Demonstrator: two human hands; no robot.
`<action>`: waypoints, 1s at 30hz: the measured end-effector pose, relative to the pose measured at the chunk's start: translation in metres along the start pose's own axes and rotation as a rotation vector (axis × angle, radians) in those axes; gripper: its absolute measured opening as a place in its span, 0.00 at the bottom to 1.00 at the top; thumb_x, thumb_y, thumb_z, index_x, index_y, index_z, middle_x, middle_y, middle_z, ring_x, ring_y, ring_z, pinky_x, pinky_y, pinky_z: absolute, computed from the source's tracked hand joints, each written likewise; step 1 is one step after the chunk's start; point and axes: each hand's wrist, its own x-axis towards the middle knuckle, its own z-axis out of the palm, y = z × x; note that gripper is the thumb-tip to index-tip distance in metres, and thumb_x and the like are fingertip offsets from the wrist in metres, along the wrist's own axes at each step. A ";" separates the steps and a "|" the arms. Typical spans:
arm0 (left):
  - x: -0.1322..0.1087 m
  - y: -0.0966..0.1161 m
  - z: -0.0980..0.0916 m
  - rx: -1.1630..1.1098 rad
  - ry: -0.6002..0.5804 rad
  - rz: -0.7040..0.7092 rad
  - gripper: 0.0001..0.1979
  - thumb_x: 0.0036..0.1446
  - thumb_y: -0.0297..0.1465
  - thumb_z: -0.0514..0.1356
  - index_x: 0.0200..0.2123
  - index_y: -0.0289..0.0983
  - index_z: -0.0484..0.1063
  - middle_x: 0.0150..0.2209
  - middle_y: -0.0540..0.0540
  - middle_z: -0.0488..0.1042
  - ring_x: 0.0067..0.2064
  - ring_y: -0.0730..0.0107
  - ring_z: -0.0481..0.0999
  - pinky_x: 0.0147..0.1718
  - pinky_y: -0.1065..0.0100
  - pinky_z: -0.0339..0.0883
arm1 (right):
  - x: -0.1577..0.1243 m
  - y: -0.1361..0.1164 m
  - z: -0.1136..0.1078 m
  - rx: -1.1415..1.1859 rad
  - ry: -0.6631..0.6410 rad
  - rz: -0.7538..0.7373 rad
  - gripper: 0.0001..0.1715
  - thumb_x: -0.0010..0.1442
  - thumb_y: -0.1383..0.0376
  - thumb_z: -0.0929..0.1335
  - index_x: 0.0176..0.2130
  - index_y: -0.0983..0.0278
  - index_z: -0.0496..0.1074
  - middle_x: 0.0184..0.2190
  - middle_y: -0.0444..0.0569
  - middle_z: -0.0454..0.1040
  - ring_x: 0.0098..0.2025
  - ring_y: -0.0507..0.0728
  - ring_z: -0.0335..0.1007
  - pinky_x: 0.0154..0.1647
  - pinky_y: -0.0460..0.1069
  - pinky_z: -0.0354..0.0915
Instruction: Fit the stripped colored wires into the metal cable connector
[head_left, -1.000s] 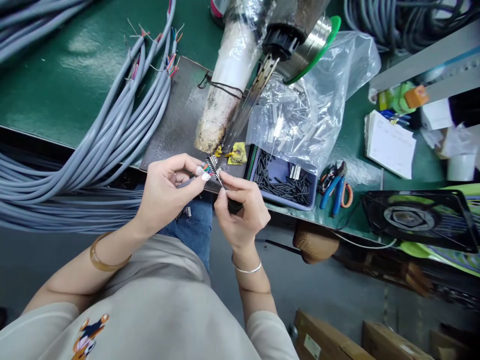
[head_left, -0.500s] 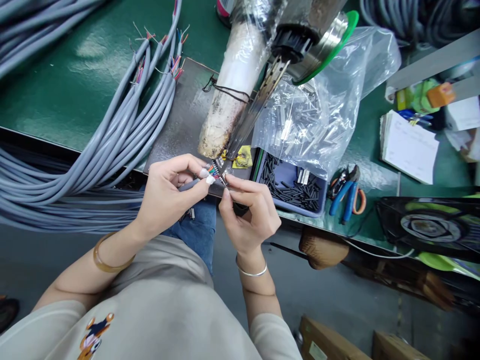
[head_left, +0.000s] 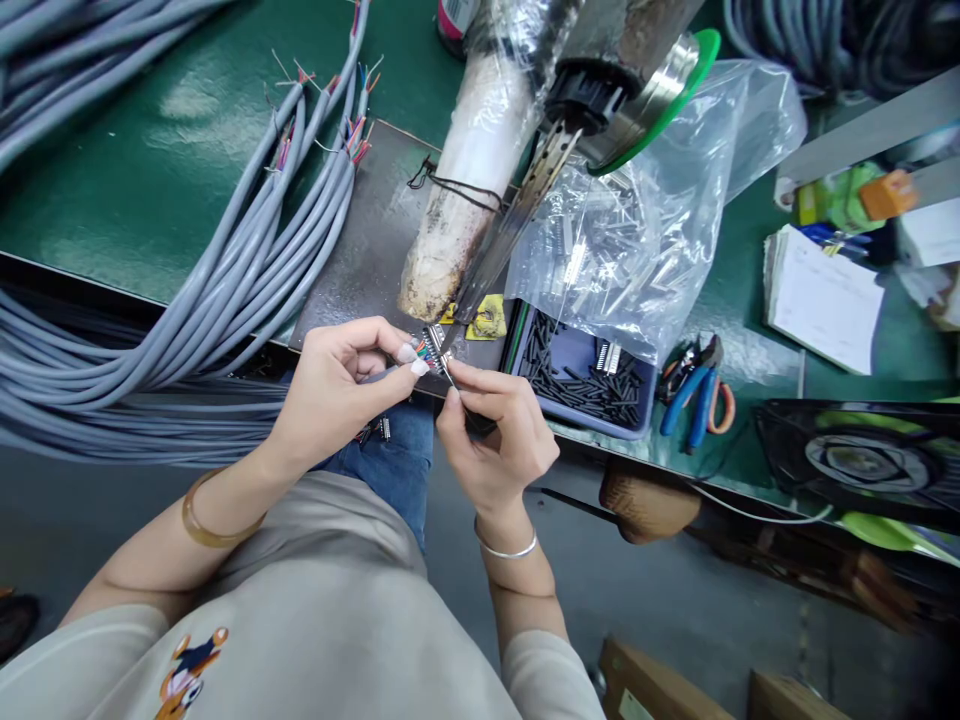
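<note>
My left hand (head_left: 341, 385) is closed, thumb and fingertips pinching the coloured wire ends (head_left: 424, 353) of a grey cable. Those wires run up to a small metal multi-pin connector (head_left: 435, 340), just below the tip of a soldering iron (head_left: 491, 270). From the right, my right hand (head_left: 499, 420) grips a thin dark pointed tool (head_left: 451, 376), its tip at the connector's lower edge. Fingers hide most of that tool, so its exact kind does not show. Beside the iron's tip lies a yellow sponge (head_left: 487, 318).
Grey cables (head_left: 247, 270) with stripped ends lie at left. A white wrapped tube (head_left: 465, 180) hangs over the work plate (head_left: 360, 240). To the right are a purple tray (head_left: 637, 425) of black sleeves, a plastic bag (head_left: 675, 230), cutters (head_left: 699, 400), a solder spool (head_left: 686, 90) and a fan (head_left: 862, 455).
The connector has turned slightly between my fingers, showing more of its metal shell. My right hand has shifted a little, with the thin tool still in it. The whole view has moved slightly.
</note>
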 end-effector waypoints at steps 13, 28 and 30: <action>-0.003 0.001 0.004 0.094 0.065 0.076 0.08 0.52 0.28 0.69 0.26 0.37 0.72 0.29 0.49 0.76 0.30 0.75 0.75 0.22 0.77 0.64 | 0.005 0.000 0.003 -0.012 0.016 -0.018 0.12 0.60 0.75 0.73 0.38 0.59 0.72 0.41 0.47 0.84 0.39 0.53 0.83 0.40 0.48 0.80; -0.002 0.000 0.000 0.078 0.015 0.044 0.06 0.51 0.26 0.68 0.26 0.35 0.73 0.30 0.48 0.79 0.29 0.77 0.76 0.24 0.78 0.66 | 0.005 -0.004 -0.004 -0.125 -0.070 -0.104 0.11 0.61 0.73 0.72 0.36 0.59 0.70 0.40 0.50 0.85 0.37 0.53 0.84 0.36 0.46 0.78; -0.005 -0.001 0.000 0.095 0.000 0.055 0.06 0.52 0.27 0.68 0.26 0.35 0.73 0.31 0.47 0.80 0.30 0.75 0.77 0.24 0.77 0.66 | 0.006 -0.005 -0.006 -0.085 -0.062 -0.059 0.10 0.62 0.73 0.72 0.38 0.59 0.70 0.40 0.50 0.85 0.38 0.53 0.84 0.38 0.46 0.78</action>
